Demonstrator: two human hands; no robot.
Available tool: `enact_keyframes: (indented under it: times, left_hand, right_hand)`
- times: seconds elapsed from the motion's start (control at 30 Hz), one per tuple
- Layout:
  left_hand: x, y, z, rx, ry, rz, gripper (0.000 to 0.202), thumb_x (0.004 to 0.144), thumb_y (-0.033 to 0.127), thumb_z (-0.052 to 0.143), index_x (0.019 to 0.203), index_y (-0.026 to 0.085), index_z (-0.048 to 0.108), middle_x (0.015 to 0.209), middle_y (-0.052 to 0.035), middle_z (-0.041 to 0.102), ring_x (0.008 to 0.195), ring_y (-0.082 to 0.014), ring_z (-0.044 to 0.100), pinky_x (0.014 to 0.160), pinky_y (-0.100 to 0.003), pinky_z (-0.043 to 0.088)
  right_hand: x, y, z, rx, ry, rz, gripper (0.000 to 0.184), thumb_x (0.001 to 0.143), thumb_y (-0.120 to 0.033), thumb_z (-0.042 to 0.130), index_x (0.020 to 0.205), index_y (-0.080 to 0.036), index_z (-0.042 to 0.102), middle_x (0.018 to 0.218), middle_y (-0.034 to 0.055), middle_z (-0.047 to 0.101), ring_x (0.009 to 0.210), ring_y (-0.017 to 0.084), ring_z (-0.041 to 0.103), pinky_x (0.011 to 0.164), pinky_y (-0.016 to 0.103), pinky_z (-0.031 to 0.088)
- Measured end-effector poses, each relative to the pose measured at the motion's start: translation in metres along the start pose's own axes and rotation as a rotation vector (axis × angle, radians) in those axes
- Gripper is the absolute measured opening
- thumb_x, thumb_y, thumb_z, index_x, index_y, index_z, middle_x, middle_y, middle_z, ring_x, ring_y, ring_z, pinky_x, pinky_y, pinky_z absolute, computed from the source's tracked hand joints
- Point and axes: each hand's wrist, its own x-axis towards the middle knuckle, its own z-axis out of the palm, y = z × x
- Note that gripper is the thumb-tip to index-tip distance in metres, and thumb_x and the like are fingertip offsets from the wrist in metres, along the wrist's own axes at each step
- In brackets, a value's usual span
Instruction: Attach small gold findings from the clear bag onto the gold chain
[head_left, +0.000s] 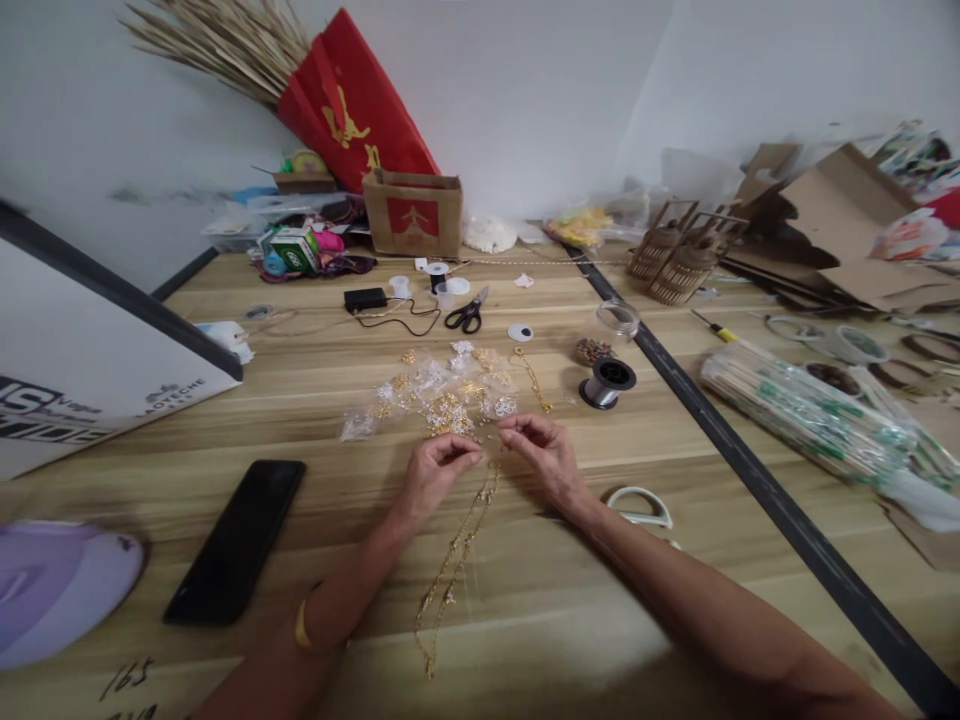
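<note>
Both my hands rest on the wooden table (600,620), close together. My left hand (435,470) has its fingers curled in a pinch at the top end of a long gold beaded chain (454,560) that trails down the table toward me. My right hand (544,455) is also pinched, its fingertips meeting the left ones near the chain's end; what it grips is too small to name. Just beyond the hands lies a heap of clear little bags with gold and silver trinkets (439,395). A short gold chain (534,380) lies to the right of the heap.
A black phone (236,540) lies at left, a purple cap (60,585) at the far left edge. A wire spool (607,382), bead jar (592,350), black scissors (466,315) and a white tape dispenser (641,508) surround the hands. A white board (82,360) leans at left. Wrapped sticks (795,410) lie right.
</note>
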Motion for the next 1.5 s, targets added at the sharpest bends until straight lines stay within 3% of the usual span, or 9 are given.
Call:
enact_keyframes:
  times: [0.17, 0.37, 0.47, 0.77, 1.5]
  left_hand:
    - [0.001, 0.0, -0.004, -0.074, -0.001, -0.044, 0.01, 0.059, 0.017, 0.074, 0.068, 0.014, 0.071, 0.068, -0.002, 0.069, 0.065, -0.0132, 0.06, 0.065, -0.022, 0.046]
    - [0.005, -0.005, -0.006, -0.131, -0.013, -0.11, 0.01, 0.057, 0.016, 0.075, 0.066, 0.015, 0.07, 0.063, -0.0001, 0.068, 0.061, -0.0116, 0.058, 0.06, -0.02, 0.045]
    - [0.005, -0.008, -0.006, -0.14, -0.023, -0.125, 0.012, 0.057, 0.017, 0.076, 0.066, 0.015, 0.069, 0.063, -0.0003, 0.068, 0.06, -0.0119, 0.058, 0.059, -0.02, 0.045]
    - [0.006, -0.014, -0.01, -0.148, -0.087, -0.104, 0.007, 0.064, 0.02, 0.073, 0.067, 0.015, 0.07, 0.063, -0.0006, 0.066, 0.061, -0.0119, 0.058, 0.062, -0.021, 0.046]
    - [0.005, -0.02, -0.009, -0.24, -0.07, -0.162, 0.014, 0.059, 0.02, 0.077, 0.071, 0.015, 0.071, 0.068, -0.0014, 0.069, 0.064, -0.0131, 0.061, 0.065, -0.023, 0.048]
  right_hand:
    - [-0.006, -0.001, 0.004, -0.178, -0.029, -0.103, 0.018, 0.081, -0.034, 0.061, 0.075, -0.017, 0.061, 0.067, 0.0002, 0.056, 0.063, 0.013, 0.051, 0.058, 0.024, 0.041]
    - [-0.011, -0.001, 0.005, -0.467, -0.17, -0.396, 0.01, 0.089, -0.021, 0.049, 0.081, -0.018, 0.055, 0.073, 0.0025, 0.054, 0.069, 0.015, 0.051, 0.063, 0.027, 0.042]
    - [-0.013, -0.001, 0.004, -0.568, -0.226, -0.471, 0.008, 0.09, -0.017, 0.046, 0.085, -0.018, 0.052, 0.074, 0.0027, 0.052, 0.068, 0.015, 0.05, 0.062, 0.027, 0.041]
    - [-0.013, 0.001, 0.002, -0.641, -0.248, -0.513, 0.009, 0.091, -0.014, 0.043, 0.086, -0.019, 0.049, 0.075, 0.003, 0.052, 0.07, 0.015, 0.048, 0.063, 0.027, 0.04]
    - [-0.015, 0.0, 0.002, -0.705, -0.283, -0.546, 0.008, 0.091, -0.015, 0.043, 0.087, -0.019, 0.049, 0.076, 0.0037, 0.053, 0.069, 0.015, 0.05, 0.062, 0.026, 0.041]
